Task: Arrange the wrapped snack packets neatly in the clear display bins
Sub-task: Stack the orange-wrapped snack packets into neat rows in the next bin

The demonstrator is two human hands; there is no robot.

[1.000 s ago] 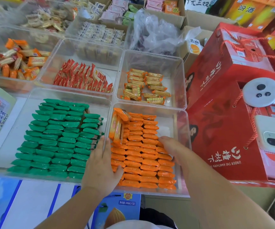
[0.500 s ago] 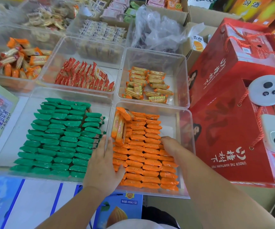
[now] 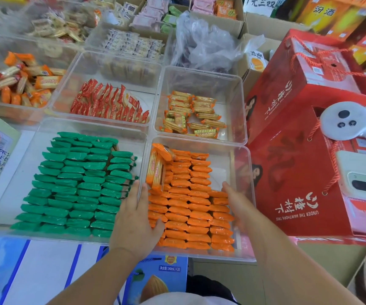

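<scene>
Two hands are seen in the head view, lower centre. The left hand [image 3: 136, 223] is laid flat w/ straight fingers along the left wall of the clear bin [image 3: 243, 164], thumb on the orange packets [image 3: 190, 205]. The right hand [image 3: 236, 200] is pressed flat, fingers straight, against their right edge. Nothing is gripped. The packets are stacked in rows inside that bin; a few upright packets [image 3: 155, 170] are leant at its upper-left corner. Risk: if squeezed too hard, the rows may buckle, or the upright ones may be toppled.
</scene>
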